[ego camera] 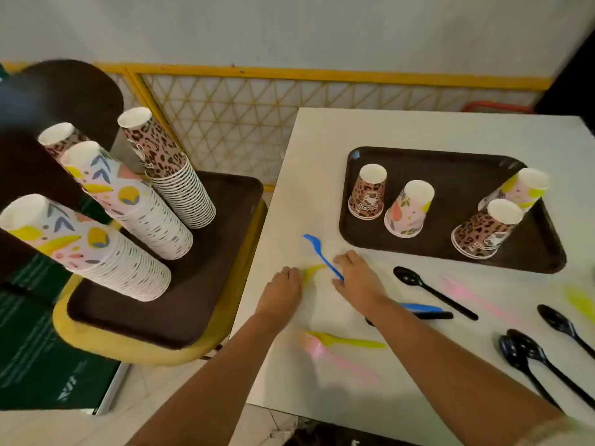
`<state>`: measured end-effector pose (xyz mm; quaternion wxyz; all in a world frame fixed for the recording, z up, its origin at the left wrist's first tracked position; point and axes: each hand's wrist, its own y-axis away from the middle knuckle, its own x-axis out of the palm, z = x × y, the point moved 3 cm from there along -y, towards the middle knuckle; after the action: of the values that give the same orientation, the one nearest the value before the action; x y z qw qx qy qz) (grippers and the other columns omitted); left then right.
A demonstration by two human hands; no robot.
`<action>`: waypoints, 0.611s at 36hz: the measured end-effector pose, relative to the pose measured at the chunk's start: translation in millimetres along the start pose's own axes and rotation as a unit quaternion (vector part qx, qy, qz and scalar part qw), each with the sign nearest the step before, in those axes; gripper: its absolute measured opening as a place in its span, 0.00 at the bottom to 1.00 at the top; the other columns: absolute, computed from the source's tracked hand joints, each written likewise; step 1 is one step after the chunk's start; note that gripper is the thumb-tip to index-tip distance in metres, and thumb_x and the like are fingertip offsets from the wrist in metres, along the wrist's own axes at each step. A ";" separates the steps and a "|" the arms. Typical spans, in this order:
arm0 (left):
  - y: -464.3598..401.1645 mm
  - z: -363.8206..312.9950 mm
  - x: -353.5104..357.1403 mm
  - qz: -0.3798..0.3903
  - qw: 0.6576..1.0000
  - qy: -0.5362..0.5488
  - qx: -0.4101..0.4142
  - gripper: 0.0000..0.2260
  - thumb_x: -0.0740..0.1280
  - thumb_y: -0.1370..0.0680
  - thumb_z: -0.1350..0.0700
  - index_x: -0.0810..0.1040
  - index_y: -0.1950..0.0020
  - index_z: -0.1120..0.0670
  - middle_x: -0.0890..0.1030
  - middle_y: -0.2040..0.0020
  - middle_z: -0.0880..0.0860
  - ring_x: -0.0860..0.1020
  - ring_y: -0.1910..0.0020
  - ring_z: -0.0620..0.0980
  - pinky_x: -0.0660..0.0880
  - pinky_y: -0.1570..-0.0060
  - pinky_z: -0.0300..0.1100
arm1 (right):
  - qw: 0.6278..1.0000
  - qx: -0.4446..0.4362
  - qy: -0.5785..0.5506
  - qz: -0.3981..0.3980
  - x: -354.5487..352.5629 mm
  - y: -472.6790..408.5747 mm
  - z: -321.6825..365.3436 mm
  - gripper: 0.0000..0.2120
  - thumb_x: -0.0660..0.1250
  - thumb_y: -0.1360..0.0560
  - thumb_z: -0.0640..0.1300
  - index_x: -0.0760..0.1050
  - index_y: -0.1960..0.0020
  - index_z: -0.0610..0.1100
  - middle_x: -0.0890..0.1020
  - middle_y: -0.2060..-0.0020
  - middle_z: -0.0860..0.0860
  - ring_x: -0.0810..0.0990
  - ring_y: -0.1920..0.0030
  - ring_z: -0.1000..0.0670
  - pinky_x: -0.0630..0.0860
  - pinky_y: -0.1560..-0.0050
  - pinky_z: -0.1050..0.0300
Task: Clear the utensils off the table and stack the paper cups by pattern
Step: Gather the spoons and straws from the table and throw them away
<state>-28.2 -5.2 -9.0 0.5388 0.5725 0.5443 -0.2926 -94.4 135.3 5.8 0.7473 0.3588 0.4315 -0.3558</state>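
My right hand (pixel 355 276) grips a blue plastic fork (pixel 318 252) by its handle, tines raised toward the far left. My left hand (pixel 283 289) closes on a yellow fork (pixel 311 271) lying on the white table (pixel 322 162). Scattered plastic utensils lie near the front: a yellow fork (pixel 351 341) over a pink fork (pixel 325 352), a black spoon (pixel 428 289), a blue utensil (pixel 420 307), another pink fork (pixel 473 299) and several black spoons (pixel 541 358). A dark tray (pixel 450 175) holds upturned leopard cups (pixel 367 193) (pixel 483 231) and floral cups (pixel 409 209) (pixel 518 188).
On a second dark tray (pixel 193 284) resting on a yellow chair at the left stand tall stacks of cups: floral (pixel 90 246) (pixel 128 194) and leopard (pixel 167 162). A yellow lattice fence (pixel 241 123) runs behind. A yellow utensil (pixel 582 300) lies at the right edge.
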 end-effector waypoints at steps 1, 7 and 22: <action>-2.2 2.9 0.4 -0.004 1.000 0.005 -0.003 0.11 0.52 0.19 0.63 0.68 0.38 0.62 0.73 0.41 0.60 0.74 0.43 0.59 0.71 0.45 0.49 | 1.000 0.003 0.015 -0.001 -0.3 -2.6 1.6 0.18 0.61 0.23 0.45 0.65 0.35 0.41 0.68 0.37 0.45 0.69 0.37 0.46 0.65 0.39 0.57; -0.8 4.6 -14.2 -0.045 0.982 0.180 -0.017 0.04 0.53 0.19 0.63 0.66 0.51 0.59 0.72 0.58 0.56 0.72 0.60 0.57 0.61 0.63 0.42 | 0.998 0.045 0.050 0.003 1.5 -9.8 9.4 0.12 0.57 0.22 0.41 0.68 0.41 0.37 0.76 0.42 0.41 0.75 0.43 0.42 0.68 0.47 0.52; -6.7 -23.1 -7.0 0.024 0.780 0.610 -0.137 0.16 0.64 0.21 0.48 0.66 0.65 0.54 0.62 0.72 0.50 0.59 0.73 0.46 0.58 0.73 0.37 | 0.977 -0.007 -0.193 -0.090 -1.3 25.1 28.0 0.03 0.67 0.29 0.38 0.76 0.57 0.38 0.81 0.65 0.42 0.72 0.66 0.47 0.72 0.59 0.52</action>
<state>-42.0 13.1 1.3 0.1737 0.5641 0.7798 0.2087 -62.8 124.2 23.1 0.7838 0.2378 0.3124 -0.4811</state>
